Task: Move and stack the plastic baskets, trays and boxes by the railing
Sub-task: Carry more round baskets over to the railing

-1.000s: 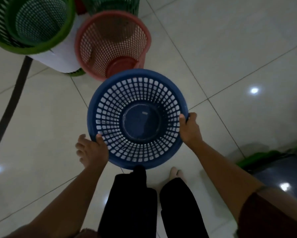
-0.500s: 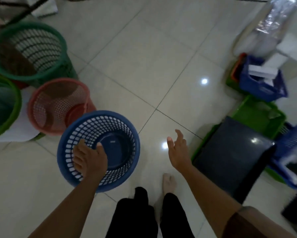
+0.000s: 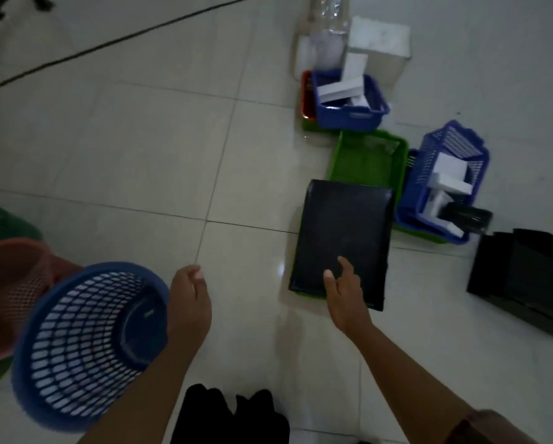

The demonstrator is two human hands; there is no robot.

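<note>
**While reaching for the black tray: light, stiff plastic, best taken by the rim**

Right hand (image 3: 345,299) open above the near end of the black tray (image 3: 342,225), fingers (image 3: 345,267) spread and loosely bent, gripping nothing. Contact with the tray surface impossible to confirm.

Left hand (image 3: 188,302) well to the left of the black tray, curled at the rim of the blue round basket (image 3: 86,344). Fingertips hidden behind the back of the hand, so cannot tell whether gripping or merely touching. Basket tilted, mouth toward the camera, blurred, just beside a pink mesh basket (image 3: 12,277) farther left.

Black tray lying flat on the tiled floor (image 3: 140,155) atop something green, with a green tray (image 3: 365,158) showing just beyond its far edge. One green tray or two, not clear.

To the right of the black tray:
- blue mesh basket (image 3: 445,187) holding white boxes, close by;
- black boxes (image 3: 525,277), farther right.

Beyond the green tray, a blue rectangular basket (image 3: 349,100), also with white boxes inside.

Handling, as a judgement:
- Probably thin moulded plastic, so light and fairly rigid, though likely to flex a little if lifted by one corner.
- Glossy top, so probably slippery under flat fingers.
- Better to hook fingers under the raised lip at two opposite edges.
- For the round basket, pinch the thick rim rather than the lattice wall.
</note>
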